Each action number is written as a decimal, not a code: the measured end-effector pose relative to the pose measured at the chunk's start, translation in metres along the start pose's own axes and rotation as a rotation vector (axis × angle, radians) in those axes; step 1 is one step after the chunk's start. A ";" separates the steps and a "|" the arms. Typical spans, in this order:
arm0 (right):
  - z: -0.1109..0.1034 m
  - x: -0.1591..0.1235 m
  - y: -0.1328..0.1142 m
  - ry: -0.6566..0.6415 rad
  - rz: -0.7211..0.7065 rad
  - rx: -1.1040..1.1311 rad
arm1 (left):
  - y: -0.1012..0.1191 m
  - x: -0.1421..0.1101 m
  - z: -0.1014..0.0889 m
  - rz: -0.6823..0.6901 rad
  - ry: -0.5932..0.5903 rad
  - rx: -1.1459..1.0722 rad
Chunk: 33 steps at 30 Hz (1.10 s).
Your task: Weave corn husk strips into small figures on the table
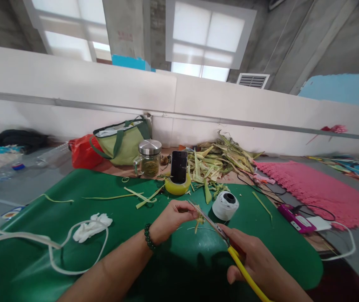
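Observation:
My left hand pinches a small woven piece of pale leaf strip above the green sheet. A dark bead bracelet sits on that wrist. My right hand grips yellow-handled scissors, whose blades point up-left and meet the leaf piece at my left fingertips. A few loose leaf strips lie on the green sheet beyond my hands.
A white round device, a phone propped in a yellow tape roll, a lidded glass jar, a green bag and a heap of leaves stand behind. White cord and crumpled tissue lie left; a pink mat right.

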State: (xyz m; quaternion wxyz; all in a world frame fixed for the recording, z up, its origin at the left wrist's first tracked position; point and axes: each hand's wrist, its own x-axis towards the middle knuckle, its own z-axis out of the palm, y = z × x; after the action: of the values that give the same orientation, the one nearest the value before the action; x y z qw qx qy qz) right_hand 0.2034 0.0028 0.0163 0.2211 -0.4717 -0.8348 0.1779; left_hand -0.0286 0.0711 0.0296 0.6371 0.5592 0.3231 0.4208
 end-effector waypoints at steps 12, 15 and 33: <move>-0.016 -0.010 0.021 0.518 0.323 -0.182 | 0.001 0.001 -0.005 -0.038 0.046 -0.006; -0.035 -0.013 0.049 0.480 0.700 -0.349 | -0.001 0.005 -0.011 -0.028 0.157 -0.079; -0.038 0.011 0.032 0.385 0.366 -0.035 | -0.006 0.010 -0.010 -0.055 0.257 -0.244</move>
State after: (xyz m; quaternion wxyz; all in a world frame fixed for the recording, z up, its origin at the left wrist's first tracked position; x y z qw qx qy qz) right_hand 0.2418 0.0310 0.0343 0.3320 -0.6436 -0.6811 0.1075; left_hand -0.0324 0.0846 0.0227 0.6651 0.4104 0.3635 0.5071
